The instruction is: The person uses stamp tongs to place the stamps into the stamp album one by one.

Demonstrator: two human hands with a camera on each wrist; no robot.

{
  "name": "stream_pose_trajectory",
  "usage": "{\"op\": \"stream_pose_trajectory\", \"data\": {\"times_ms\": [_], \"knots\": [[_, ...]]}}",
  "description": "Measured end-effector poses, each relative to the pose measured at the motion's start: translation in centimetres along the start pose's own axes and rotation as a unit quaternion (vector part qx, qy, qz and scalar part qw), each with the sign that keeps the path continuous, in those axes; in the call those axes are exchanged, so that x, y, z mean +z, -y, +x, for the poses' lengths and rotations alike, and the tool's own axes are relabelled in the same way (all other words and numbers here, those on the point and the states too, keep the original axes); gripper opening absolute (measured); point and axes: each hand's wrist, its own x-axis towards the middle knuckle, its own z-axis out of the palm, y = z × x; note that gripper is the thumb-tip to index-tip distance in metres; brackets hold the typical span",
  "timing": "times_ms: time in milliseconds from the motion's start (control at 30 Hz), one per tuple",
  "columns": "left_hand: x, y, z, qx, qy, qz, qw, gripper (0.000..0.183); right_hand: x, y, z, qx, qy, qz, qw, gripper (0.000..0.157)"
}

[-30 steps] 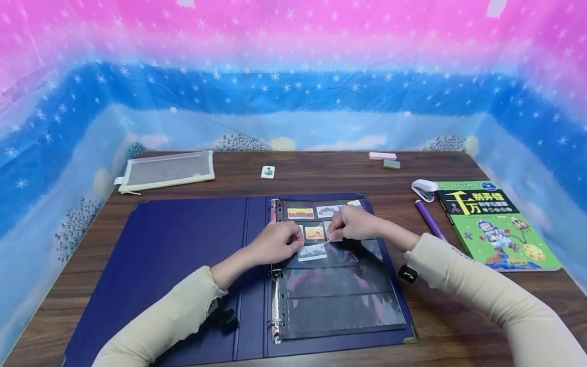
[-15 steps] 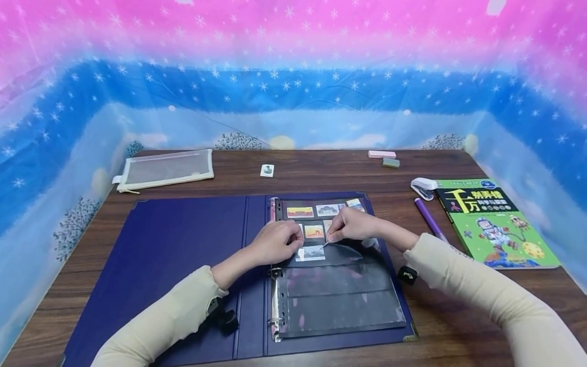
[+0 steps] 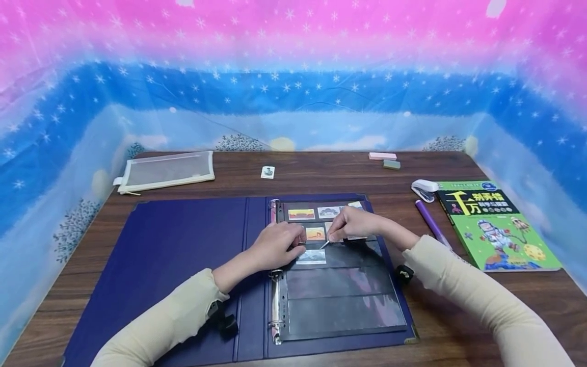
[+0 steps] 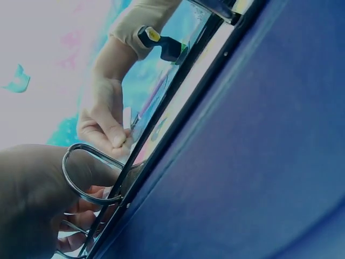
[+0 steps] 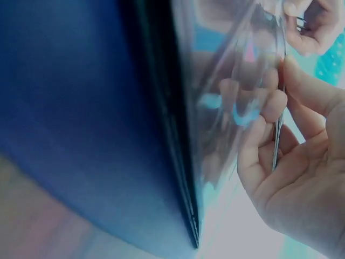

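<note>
In the head view a blue ring binder (image 3: 192, 265) lies open, with a black page of clear pocket strips (image 3: 339, 311) on its right side. My right hand (image 3: 355, 224) pinches slim metal tweezers (image 5: 279, 127), whose tip reaches to a grey landscape stamp (image 3: 311, 257) in the third row. My left hand (image 3: 275, 247) rests on the page's left part, beside that stamp, with thumb and fingers apart. Above sit an orange stamp (image 3: 315, 234), a red and yellow stamp (image 3: 301, 214) and a grey building stamp (image 3: 329, 212). My right hand partly hides other stamps.
A loose stamp (image 3: 268, 172) lies beyond the binder. At back left is a mesh zip pouch (image 3: 169, 169). To the right are a purple marker (image 3: 431, 221), a white stapler (image 3: 424, 189), a green book (image 3: 500, 229), a pink block (image 3: 382, 156) and a green block (image 3: 392, 164).
The grey stamp sits slightly lower and straighter in its row. The lifted pocket film has flattened. My left thumb and fingers have moved apart; my right hand stays nearly in place with the tweezers.
</note>
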Motion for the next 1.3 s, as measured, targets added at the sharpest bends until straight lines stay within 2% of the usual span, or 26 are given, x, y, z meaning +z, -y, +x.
{"op": "stream_pose_trajectory", "data": {"times_ms": [100, 200, 333, 500, 667, 800, 1067, 1300], "knots": [[0.0, 0.1, 0.0, -0.003, 0.001, 0.005, 1.0, 0.009, -0.6, 0.1, 0.8, 0.0, -0.048, -0.002, 0.999, 0.016], [0.1, 0.2, -0.1, -0.006, 0.001, 0.005, 1.0, 0.01, -1.3, 0.8, 2.4, 0.0, -0.122, -0.019, 0.992, 0.019], [0.3, 0.2, 0.1, -0.005, 0.001, 0.002, 1.0, 0.01, -2.2, 1.6, 5.6, 0.022, -0.206, -0.032, 0.978, 0.022], [0.1, 0.0, 0.1, -0.006, 0.0, -0.001, 1.0, 0.011, -2.9, 1.9, 10.2, 0.056, -0.261, -0.047, 0.963, 0.025], [-0.2, -0.3, 0.1, 0.002, 0.003, -0.007, 1.0, 0.012, -3.7, 1.4, 13.6, 0.087, -0.268, -0.077, 0.956, 0.025], [-0.5, -0.2, -0.2, -0.007, 0.002, -0.007, 1.0, 0.013, -4.1, 1.3, 15.7, 0.105, -0.267, -0.073, 0.955, 0.026], [-0.3, -0.1, -0.4, -0.01, 0.002, -0.012, 0.9999, 0.014, -4.2, 0.7, 17.4, 0.134, -0.261, -0.062, 0.954, 0.026], [-0.2, 0.0, -0.2, -0.005, -0.008, -0.007, 0.9999, 0.014, -4.2, 1.2, 18.2, 0.122, -0.254, -0.063, 0.958, 0.025]]}}
